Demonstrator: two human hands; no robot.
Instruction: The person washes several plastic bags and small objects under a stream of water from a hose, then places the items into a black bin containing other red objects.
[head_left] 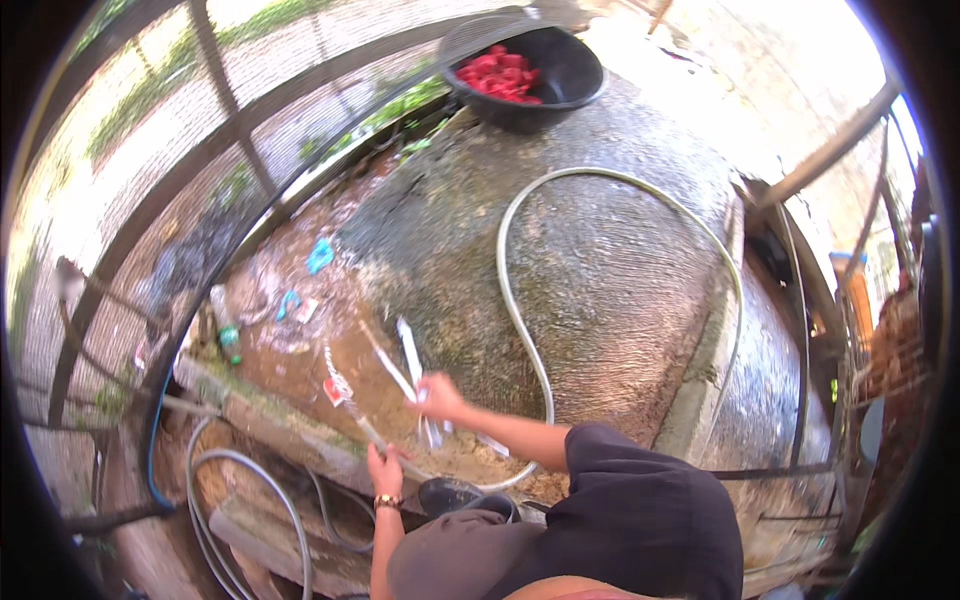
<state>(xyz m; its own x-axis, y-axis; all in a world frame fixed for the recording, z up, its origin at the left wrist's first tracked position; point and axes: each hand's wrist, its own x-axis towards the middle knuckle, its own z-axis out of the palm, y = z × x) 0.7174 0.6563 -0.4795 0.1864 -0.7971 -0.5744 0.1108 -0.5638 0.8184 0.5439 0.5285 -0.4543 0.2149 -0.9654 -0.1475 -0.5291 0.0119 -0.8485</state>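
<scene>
My left hand (pixel 385 458) is closed on the end of the pale hose (pixel 543 380), low in the middle left, with water running out over the muddy ground (pixel 285 345). My right hand (pixel 440 398) grips white strips (pixel 409 342), a little above and to the right of my left hand; their exact kind is unclear. A small red-and-white scrap (pixel 333 392) lies by the water stream. Blue scraps (pixel 320 255) and a clear plastic bottle with a green band (pixel 227 325) lie farther left. My dark boot (pixel 445 495) shows below.
A black tub (pixel 530 100) holding red pieces stands on the wet, sloped concrete slab (pixel 620 300). A mesh fence with bars (pixel 227 120) runs along the left. A concrete curb (pixel 700 380) and poles (pixel 830 150) are at the right. Coiled hose (pixel 250 455) lies at lower left.
</scene>
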